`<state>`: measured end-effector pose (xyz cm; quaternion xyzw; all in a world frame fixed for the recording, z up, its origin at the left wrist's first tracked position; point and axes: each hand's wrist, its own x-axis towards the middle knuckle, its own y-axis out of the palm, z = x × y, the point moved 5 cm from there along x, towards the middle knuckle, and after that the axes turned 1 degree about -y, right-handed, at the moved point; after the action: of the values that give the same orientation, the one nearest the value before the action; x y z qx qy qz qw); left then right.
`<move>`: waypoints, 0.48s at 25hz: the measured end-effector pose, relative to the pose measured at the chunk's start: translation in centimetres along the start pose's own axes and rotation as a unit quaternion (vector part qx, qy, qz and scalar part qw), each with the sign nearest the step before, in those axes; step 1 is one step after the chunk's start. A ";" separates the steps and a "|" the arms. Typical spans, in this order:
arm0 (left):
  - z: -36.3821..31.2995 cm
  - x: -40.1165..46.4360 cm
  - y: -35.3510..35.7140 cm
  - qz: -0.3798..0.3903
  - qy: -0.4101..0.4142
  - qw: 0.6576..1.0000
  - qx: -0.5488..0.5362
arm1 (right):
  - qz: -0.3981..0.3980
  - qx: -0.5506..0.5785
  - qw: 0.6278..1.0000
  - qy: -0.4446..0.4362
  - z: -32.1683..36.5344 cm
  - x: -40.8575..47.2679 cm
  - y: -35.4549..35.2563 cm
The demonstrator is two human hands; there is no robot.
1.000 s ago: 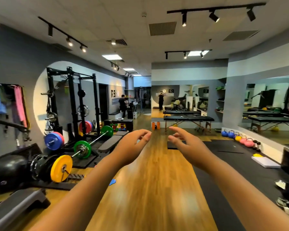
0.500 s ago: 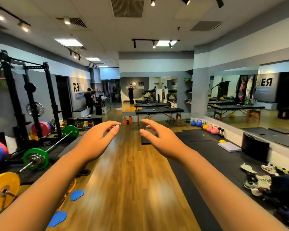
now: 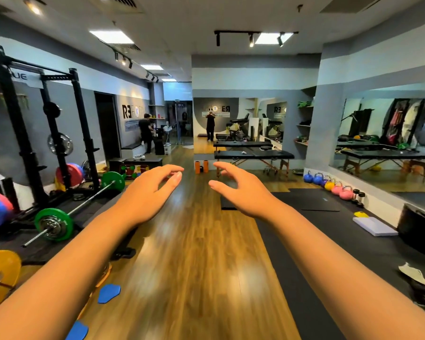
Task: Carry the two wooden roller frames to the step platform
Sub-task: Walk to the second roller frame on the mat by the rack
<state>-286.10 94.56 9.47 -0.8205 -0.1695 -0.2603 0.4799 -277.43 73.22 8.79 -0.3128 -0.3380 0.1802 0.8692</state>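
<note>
Both my arms reach forward over the wooden gym floor (image 3: 199, 253). My left hand (image 3: 145, 192) is held out at chest height, fingers relaxed and slightly bent, holding nothing. My right hand (image 3: 243, 190) mirrors it a short gap to the right, also loose and empty. I see no wooden roller frames and no step platform in this view.
A squat rack (image 3: 37, 133) with a loaded barbell (image 3: 79, 207) and coloured plates fills the left. Blue pads (image 3: 108, 293) lie on the floor near my left arm. Black mats (image 3: 329, 241), kettlebells (image 3: 329, 185) and a mirror line the right. Massage tables (image 3: 253, 154) stand ahead; a person (image 3: 145, 133) stands far left.
The view has swung right and moved forward along the floor; the grey step at the lower left left the frame. Both hands stay raised and empty, fingers curling slightly more.
</note>
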 end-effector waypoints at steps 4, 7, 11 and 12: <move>6.1 7.3 3.8 -0.012 0.006 1.000 -0.016 | -0.007 0.001 1.000 -0.010 -5.6 8.2 2.0; 11.4 13.2 6.9 -0.008 0.023 1.000 -0.020 | -0.024 -0.007 1.000 -0.006 -9.8 14.4 4.1; 18.0 22.1 9.0 0.006 0.043 0.999 -0.031 | -0.046 -0.009 0.999 0.014 -14.0 22.7 5.5; 19.5 24.6 9.5 0.009 0.049 0.998 -0.033 | -0.058 -0.007 0.998 0.019 -15.1 25.0 5.6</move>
<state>-256.08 107.72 9.44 -0.8235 -0.1297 -0.3015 0.4628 -249.78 84.10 8.26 -0.3020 -0.3400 0.1214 0.8823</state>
